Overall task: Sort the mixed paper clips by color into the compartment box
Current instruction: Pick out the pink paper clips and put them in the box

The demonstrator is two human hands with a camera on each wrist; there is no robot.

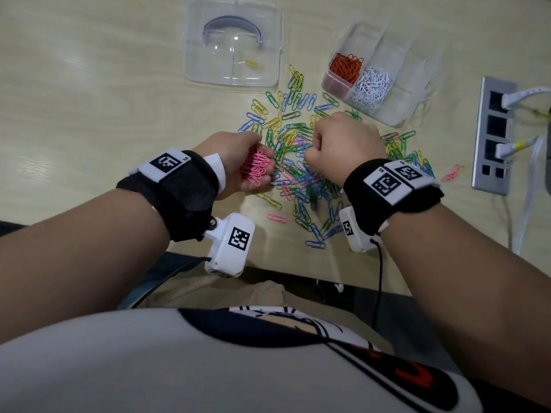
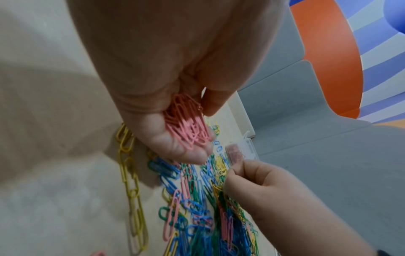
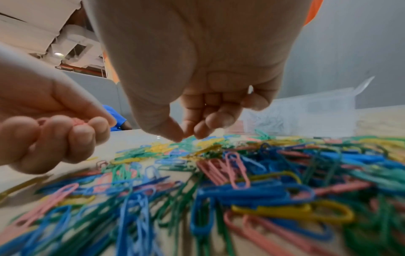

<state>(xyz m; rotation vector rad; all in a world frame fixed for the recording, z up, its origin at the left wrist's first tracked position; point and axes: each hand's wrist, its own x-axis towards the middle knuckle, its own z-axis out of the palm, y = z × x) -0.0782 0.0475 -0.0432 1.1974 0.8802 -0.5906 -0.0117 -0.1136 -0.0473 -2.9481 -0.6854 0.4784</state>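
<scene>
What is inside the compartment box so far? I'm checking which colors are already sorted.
The compartment box holds orange clips in one section and white clips beside them. The other sections look empty, though glare on the clear plastic hides part of them.

Pink paper clips (image 1: pixel 257 169) are held in the left grip (image 1: pixel 238 162), while blue, green, yellow and pink colours are mixed in the loose pile (image 1: pixel 301 162) on the pale wood-grain bench (image 1: pixel 89 84). In the clear compartment box (image 1: pixel 396 70), orange-red clips (image 1: pixel 346 67) and white clips (image 1: pixel 371 84) are contained in separate compartments. Black wristbands (image 1: pixel 390 186) are fitted with white tags bearing black square-code patterns.
</scene>
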